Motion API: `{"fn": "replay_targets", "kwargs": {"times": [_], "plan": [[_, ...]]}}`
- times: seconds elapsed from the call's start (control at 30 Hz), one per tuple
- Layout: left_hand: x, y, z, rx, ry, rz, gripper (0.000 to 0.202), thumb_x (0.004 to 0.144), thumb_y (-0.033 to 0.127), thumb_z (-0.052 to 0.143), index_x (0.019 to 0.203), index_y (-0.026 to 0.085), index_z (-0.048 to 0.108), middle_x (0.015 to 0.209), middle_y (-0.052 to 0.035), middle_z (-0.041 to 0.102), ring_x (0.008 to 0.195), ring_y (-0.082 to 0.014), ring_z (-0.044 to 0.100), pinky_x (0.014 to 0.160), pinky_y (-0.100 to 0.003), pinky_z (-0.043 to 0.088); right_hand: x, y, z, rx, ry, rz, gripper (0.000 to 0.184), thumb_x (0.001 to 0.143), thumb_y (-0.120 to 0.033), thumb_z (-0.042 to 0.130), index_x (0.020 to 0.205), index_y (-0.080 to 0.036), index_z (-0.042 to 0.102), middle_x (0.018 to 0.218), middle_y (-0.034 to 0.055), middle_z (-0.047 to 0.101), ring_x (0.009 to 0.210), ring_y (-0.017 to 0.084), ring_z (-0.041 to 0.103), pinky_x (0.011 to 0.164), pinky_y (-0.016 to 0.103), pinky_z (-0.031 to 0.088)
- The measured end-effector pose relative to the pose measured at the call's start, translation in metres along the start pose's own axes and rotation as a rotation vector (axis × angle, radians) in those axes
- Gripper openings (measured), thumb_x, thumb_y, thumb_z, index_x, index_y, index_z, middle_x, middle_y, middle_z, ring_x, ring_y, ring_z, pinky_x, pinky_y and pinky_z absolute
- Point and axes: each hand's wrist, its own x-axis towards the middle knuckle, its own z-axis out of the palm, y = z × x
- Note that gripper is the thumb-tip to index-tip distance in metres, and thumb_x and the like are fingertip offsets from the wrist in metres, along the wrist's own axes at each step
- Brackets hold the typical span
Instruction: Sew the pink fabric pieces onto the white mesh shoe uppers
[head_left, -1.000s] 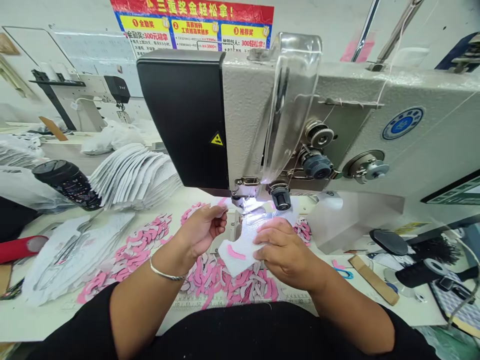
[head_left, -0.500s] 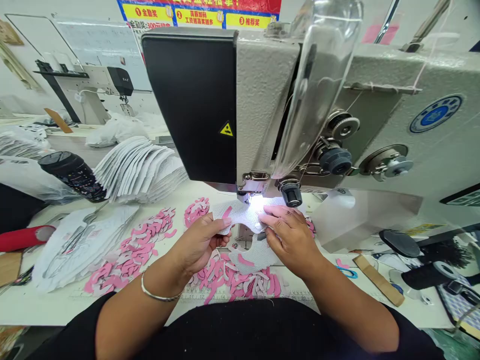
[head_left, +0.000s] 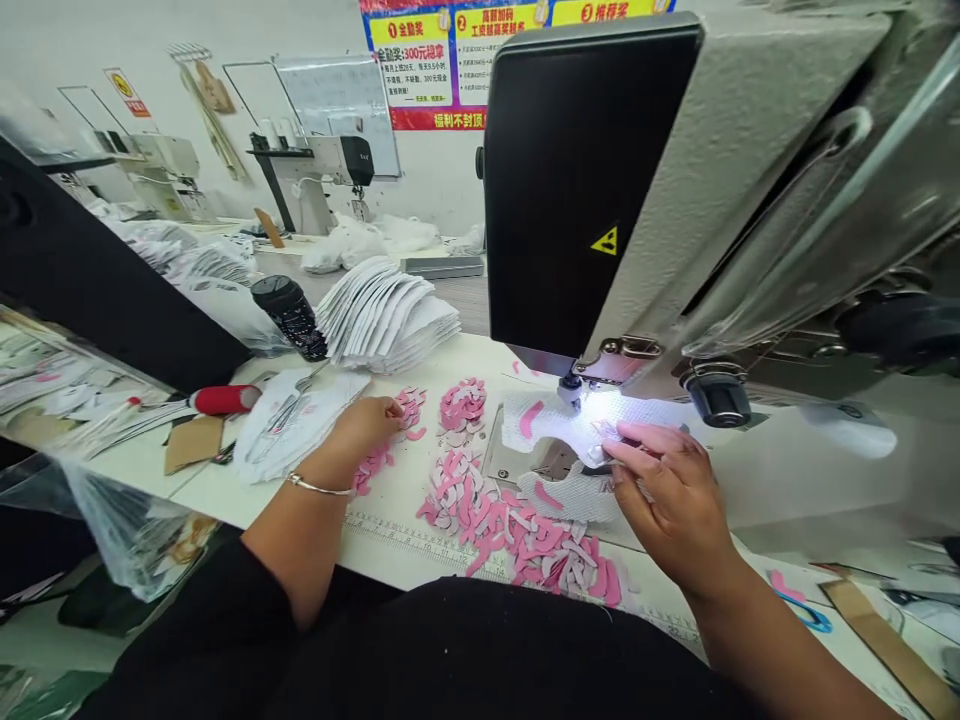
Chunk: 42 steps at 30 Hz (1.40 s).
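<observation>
Here we go, right up close: the right hand [head_left: 671,500] has its grip pressed together, pinching the white mesh piece [head_left: 551,418] just beside the needle of the sewing machine [head_left: 592,200]! That piece, marked with a pink strip, lies under the machine's lit-up foot. Over on the tabletop [head_left: 300,510], the left hand [head_left: 364,432], a thin bracelet [head_left: 319,487] on its wrist, sits curled at some pink scraps [head_left: 375,470], and I can't tell whether it's pinching any. A bigger heap of pink-and-white scraps [head_left: 510,535] lies between the hands. Farther off, there's a stack of white cutouts [head_left: 386,315] beside a black bottle [head_left: 289,315].
</observation>
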Motion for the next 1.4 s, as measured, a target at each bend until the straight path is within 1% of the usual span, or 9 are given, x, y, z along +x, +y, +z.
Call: {"fn": "replay_targets", "kwargs": {"times": [0.17,0.37,0.53,0.67,0.73,0.97,1.03,1.2,1.4], "plan": [[0.004,0.007,0.025,0.075,-0.033,0.079,0.012,0.064,0.034,0.073,0.072,0.024,0.071,0.087,-0.0051,0.070,0.097,-0.0293,0.060,0.079,-0.035,0.040,-0.001,0.001,0.002,-0.006,0.001,0.008,0.034,0.086,-0.010,0.066,0.117,-0.023,0.065,0.121,0.0095,0.066,0.110,0.026,0.063,0.101,0.051,0.044],[-0.012,0.020,0.018,0.017,-0.008,0.195,0.020,0.068,0.034,0.070,0.059,0.020,0.059,0.068,-0.0057,0.061,0.070,-0.0223,0.056,0.060,-0.028,0.033,0.002,-0.004,-0.003,-0.003,0.003,0.003,0.038,0.085,-0.008,0.062,0.119,-0.024,0.064,0.122,0.0094,0.065,0.112,0.027,0.061,0.103,0.053,0.042],[-0.077,0.069,-0.017,-0.390,-0.066,0.468,0.016,0.074,0.038,0.072,0.073,0.023,0.069,0.061,-0.0012,0.060,0.055,-0.0156,0.049,0.051,-0.023,0.034,0.014,-0.028,-0.012,0.165,-0.050,-0.048,0.030,0.088,-0.011,0.062,0.116,-0.020,0.062,0.103,0.0066,0.069,0.096,0.021,0.063,0.090,0.041,0.049],[-0.134,0.120,-0.037,-0.414,-0.248,0.938,0.008,0.081,0.031,0.069,0.078,0.026,0.075,0.075,-0.0043,0.070,0.070,-0.0182,0.062,0.067,-0.025,0.047,0.026,-0.051,-0.010,0.331,-0.232,-0.021,0.015,0.095,-0.030,0.060,0.101,-0.017,0.063,0.086,0.0037,0.068,0.079,0.017,0.060,0.074,0.032,0.048],[-0.149,0.136,-0.035,-0.423,-0.319,1.018,0.010,0.085,0.029,0.066,0.082,0.027,0.075,0.080,-0.0046,0.071,0.075,-0.0188,0.064,0.071,-0.027,0.048,0.028,-0.056,-0.008,0.401,-0.287,0.022,0.018,0.097,-0.032,0.053,0.089,-0.018,0.061,0.078,0.0018,0.064,0.070,0.015,0.055,0.066,0.030,0.045],[-0.155,0.150,-0.006,-0.883,-0.555,0.515,0.025,0.078,0.044,0.076,0.086,0.022,0.065,0.065,-0.0009,0.064,0.060,-0.0150,0.059,0.055,-0.024,0.046,0.027,-0.051,-0.014,0.584,-0.189,0.254,0.029,0.101,-0.039,0.050,0.081,-0.020,0.060,0.069,-0.0023,0.060,0.063,0.010,0.055,0.061,0.023,0.043],[-0.155,0.153,-0.010,-0.866,-0.487,0.505,0.027,0.079,0.047,0.073,0.079,0.021,0.066,0.063,-0.0013,0.063,0.060,-0.0155,0.059,0.057,-0.025,0.047,0.027,-0.048,-0.015,0.581,-0.170,0.259,0.029,0.101,-0.039,0.051,0.080,-0.020,0.060,0.069,-0.0024,0.061,0.062,0.010,0.056,0.060,0.024,0.044],[-0.136,0.170,-0.030,-0.616,-0.044,0.672,0.021,0.080,0.045,0.073,0.081,0.024,0.076,0.085,-0.0043,0.068,0.080,-0.0193,0.062,0.071,-0.027,0.047,0.024,-0.032,-0.011,0.273,0.036,0.106,0.002,0.093,-0.021,0.059,0.092,-0.021,0.059,0.088,0.0047,0.067,0.085,0.018,0.062,0.079,0.035,0.050],[-0.110,0.191,-0.018,-0.662,-0.107,0.603,0.019,0.073,0.038,0.079,0.071,0.019,0.075,0.085,-0.0056,0.066,0.073,-0.0170,0.057,0.061,-0.025,0.044,0.019,-0.015,-0.003,0.061,-0.049,0.033,0.023,0.087,-0.018,0.063,0.109,-0.020,0.055,0.117,0.0122,0.067,0.113,0.026,0.061,0.099,0.047,0.045]]}}
